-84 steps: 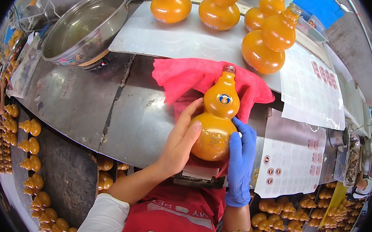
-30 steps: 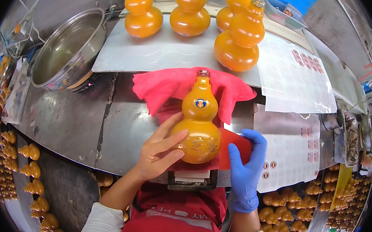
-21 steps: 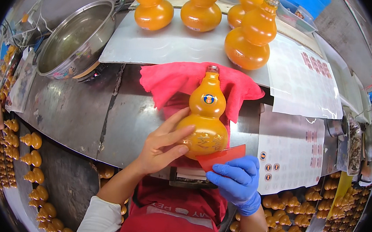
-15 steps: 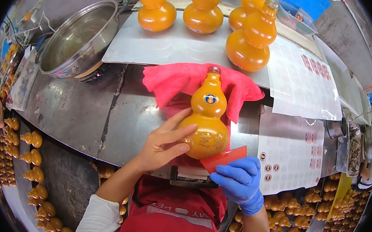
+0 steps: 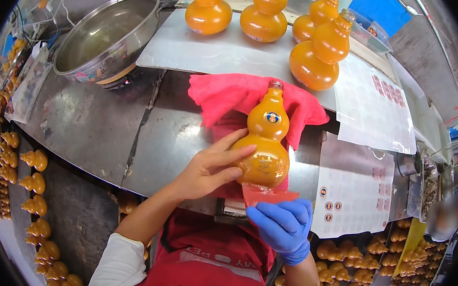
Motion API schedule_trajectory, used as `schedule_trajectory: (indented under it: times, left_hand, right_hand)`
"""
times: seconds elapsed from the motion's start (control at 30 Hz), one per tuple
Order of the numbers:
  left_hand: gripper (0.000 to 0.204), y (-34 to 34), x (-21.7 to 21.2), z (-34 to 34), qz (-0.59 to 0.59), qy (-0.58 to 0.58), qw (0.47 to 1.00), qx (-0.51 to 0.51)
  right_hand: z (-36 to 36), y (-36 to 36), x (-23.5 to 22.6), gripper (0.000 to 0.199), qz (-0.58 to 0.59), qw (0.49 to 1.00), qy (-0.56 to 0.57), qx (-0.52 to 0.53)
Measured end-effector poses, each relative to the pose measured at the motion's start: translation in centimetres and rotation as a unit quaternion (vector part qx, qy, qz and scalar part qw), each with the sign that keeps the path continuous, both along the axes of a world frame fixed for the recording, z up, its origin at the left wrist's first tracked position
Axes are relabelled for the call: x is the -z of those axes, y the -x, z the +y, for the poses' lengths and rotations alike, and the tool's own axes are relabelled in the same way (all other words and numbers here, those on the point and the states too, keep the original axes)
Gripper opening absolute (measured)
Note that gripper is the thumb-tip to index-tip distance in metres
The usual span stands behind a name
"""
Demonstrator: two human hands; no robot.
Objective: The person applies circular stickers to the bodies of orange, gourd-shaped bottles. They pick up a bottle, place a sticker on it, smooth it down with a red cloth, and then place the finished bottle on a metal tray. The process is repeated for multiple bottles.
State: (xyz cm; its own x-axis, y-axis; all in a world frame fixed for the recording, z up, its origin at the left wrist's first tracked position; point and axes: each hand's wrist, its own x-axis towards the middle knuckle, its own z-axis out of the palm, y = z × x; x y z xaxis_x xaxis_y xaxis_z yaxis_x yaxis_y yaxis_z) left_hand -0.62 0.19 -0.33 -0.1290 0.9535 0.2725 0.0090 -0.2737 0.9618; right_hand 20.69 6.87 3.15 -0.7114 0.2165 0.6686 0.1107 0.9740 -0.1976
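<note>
An orange gourd-shaped bottle (image 5: 268, 133) lies on a bright pink cloth (image 5: 214, 95), its neck pointing away from me. A small round emblem sits on its upper bulb, and a shiny film-like patch covers part of the lower bulb. My bare left hand (image 5: 210, 166) grips the bottle's left side, fingers on the bulb and thumb near its base. My right hand (image 5: 282, 224), in a blue glove, pinches a flat red scraper (image 5: 265, 196). The scraper's edge is at the near end of the lower bulb; my gloved fingers cover part of it.
Several similar bottles (image 5: 314, 66) stand on a pale board (image 5: 182, 52) at the back. A large steel pan (image 5: 107, 37) sits at the left. Label sheets (image 5: 353, 181) lie at the right, one hanging over the metal table's edge. Rows of bottles (image 5: 32, 183) fill the floor around.
My right hand has shifted slightly left, bringing the scraper squarely under the bottle's base. The lettering on the lower bulb is now mostly obscured by glare. The whole view has shifted a little.
</note>
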Motion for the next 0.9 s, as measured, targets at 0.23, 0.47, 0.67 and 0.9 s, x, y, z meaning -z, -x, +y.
schedule_trajectory:
  times: [0.23, 0.47, 0.67, 0.9]
  left_hand:
    - [0.040, 0.5, -0.6, 0.2, -0.035, 0.021, 0.998, 0.047]
    - [0.040, 0.4, -0.2, -0.1, -0.070, 0.015, 0.996, 0.045]
    - [0.040, 0.8, 0.0, 0.3, -0.060, 0.001, 0.997, 0.049]
    - [0.049, 0.3, -0.7, 0.3, -0.066, 0.026, 0.997, 0.025]
  right_hand:
    - [-0.5, 1.2, 0.5, 0.039, -0.029, 0.998, -0.039, -0.026]
    - [-0.3, 2.4, -0.3, 0.040, -0.046, 0.997, -0.051, -0.020]
    - [0.0, 1.6, -1.1, 0.037, -0.046, 0.996, -0.058, -0.041]
    - [1.3, 0.1, -1.2, 0.037, 0.030, 0.997, 0.066, -0.001]
